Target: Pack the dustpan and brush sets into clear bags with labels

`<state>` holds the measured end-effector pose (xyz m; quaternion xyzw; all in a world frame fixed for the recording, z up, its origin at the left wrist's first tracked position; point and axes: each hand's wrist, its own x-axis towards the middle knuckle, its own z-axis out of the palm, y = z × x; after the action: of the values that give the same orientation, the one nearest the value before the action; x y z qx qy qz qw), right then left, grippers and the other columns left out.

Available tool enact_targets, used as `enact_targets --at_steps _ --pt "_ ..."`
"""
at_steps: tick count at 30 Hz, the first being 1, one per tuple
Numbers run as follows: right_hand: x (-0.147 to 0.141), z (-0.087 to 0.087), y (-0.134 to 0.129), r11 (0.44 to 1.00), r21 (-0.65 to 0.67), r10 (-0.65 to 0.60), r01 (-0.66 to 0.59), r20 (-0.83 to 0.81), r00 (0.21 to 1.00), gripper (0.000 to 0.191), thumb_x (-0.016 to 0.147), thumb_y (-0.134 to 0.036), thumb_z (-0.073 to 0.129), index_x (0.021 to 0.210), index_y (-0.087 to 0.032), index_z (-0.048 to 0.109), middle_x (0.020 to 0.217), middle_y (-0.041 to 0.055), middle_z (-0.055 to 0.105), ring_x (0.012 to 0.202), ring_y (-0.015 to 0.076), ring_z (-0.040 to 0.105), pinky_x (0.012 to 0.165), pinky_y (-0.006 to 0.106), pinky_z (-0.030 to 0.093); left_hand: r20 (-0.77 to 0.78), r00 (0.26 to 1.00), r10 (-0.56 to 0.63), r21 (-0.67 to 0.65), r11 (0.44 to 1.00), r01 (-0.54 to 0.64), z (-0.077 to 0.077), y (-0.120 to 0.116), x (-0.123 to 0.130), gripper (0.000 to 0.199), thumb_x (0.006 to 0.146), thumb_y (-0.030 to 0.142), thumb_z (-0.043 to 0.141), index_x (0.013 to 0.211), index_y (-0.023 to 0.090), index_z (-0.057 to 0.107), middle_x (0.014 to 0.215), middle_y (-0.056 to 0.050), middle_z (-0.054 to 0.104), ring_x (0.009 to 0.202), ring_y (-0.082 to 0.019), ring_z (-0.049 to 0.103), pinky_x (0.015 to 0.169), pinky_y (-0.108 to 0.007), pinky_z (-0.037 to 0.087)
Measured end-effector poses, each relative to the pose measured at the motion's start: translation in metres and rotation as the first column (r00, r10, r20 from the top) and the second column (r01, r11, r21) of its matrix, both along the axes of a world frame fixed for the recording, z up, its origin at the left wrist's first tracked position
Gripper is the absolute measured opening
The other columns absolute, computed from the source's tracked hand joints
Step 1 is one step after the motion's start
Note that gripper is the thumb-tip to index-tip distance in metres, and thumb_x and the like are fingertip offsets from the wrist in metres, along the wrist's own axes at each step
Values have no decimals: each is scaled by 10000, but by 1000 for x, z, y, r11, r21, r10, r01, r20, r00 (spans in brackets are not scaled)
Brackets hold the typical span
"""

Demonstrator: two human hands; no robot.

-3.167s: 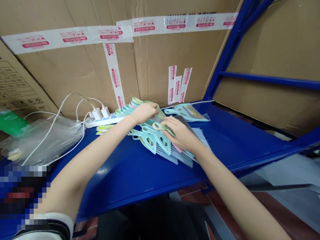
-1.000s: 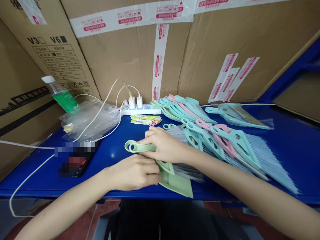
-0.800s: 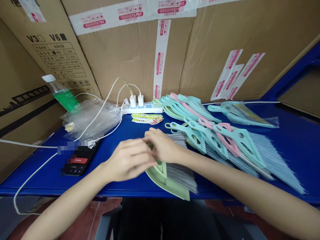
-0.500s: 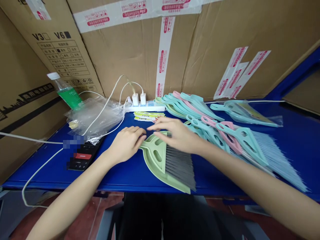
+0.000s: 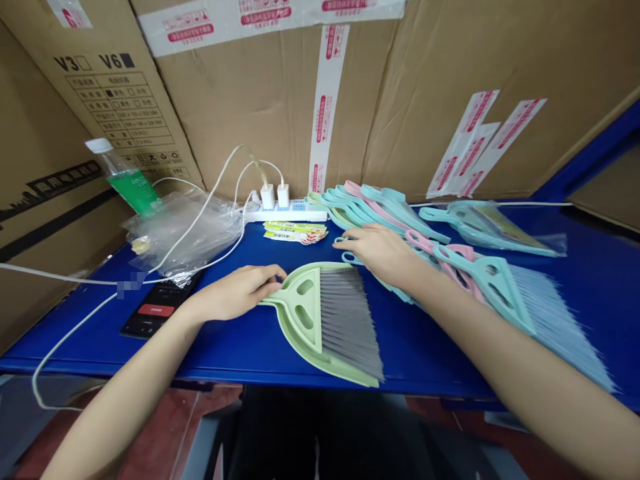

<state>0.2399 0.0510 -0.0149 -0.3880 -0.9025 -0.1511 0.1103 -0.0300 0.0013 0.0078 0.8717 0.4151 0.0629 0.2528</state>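
A green dustpan lies flat near the front edge, and a green brush with grey bristles rests on it. At their handle end, my left hand has its fingers wrapped round the stacked handles. My right hand is over the handles of several blue and pink brushes, its fingers bent at a light blue handle loop. Whether it grips the loop I cannot tell. Behind it sits a row of nested blue, pink and green dustpans.
Green-labelled bottle, clear plastic bags, a phone and white cables are on the left. A power strip and yellow-green packets stand at the back. A bagged blue set lies back right.
My right hand has moved right, from above the green brush to the brush pile. My left hand has closed round the green handles, and the green set has shifted slightly left.
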Motion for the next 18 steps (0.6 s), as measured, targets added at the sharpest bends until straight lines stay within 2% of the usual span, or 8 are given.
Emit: enact_targets --at_steps 4,7,10,13,15,18 --pt "3 4 -6 999 52 19 -17 -43 999 380 843 -22 475 1064 -196 731 1107 110 722 974 249 664 838 407 496 14 1000 1 -95 995 1 -1 3 -3 300 959 362 376 1093 180 574 890 -8 665 775 -137 585 708 -228 428" --pt "-1 7 -22 991 24 133 -130 -140 981 335 948 -179 435 1162 -191 691 1185 112 697 1096 260 624 943 473 469 49 999 9 -120 993 -3 -4 7 -5 324 955 383 380 1096 166 575 917 -20 666 798 -141 576 724 -233 431" --pt "-10 7 -40 951 -192 205 -241 -191 960 441 975 -429 428 1320 -206 589 1371 117 583 1280 275 506 1040 501 408 83 997 9 -133 991 2 -7 11 -8 335 951 386 388 1111 158 574 948 -30 662 820 -145 572 744 -239 438" --pt "-18 2 -50 862 -440 191 -252 -179 965 715 901 -628 445 1490 -232 355 1569 125 294 1450 335 195 1105 570 299 111 994 5 -149 989 11 -8 13 -9 336 941 362 401 1135 148 573 972 -38 652 848 -151 567 780 -253 447" --pt "-21 -2 -51 809 -530 191 -254 -172 967 776 888 -650 446 1526 -252 250 1605 119 170 1465 349 44 1127 612 207 135 991 18 -185 983 7 -8 14 -8 343 935 367 411 1140 147 576 963 -38 640 844 -151 561 776 -260 457" --pt "-24 -7 -50 767 -588 208 -257 -152 966 742 916 -597 441 1535 -259 208 1618 113 84 1460 339 -43 1142 629 90 189 979 83 -312 950 -20 -9 14 -5 384 924 435 436 1128 140 573 842 -18 601 726 -133 540 638 -237 470"
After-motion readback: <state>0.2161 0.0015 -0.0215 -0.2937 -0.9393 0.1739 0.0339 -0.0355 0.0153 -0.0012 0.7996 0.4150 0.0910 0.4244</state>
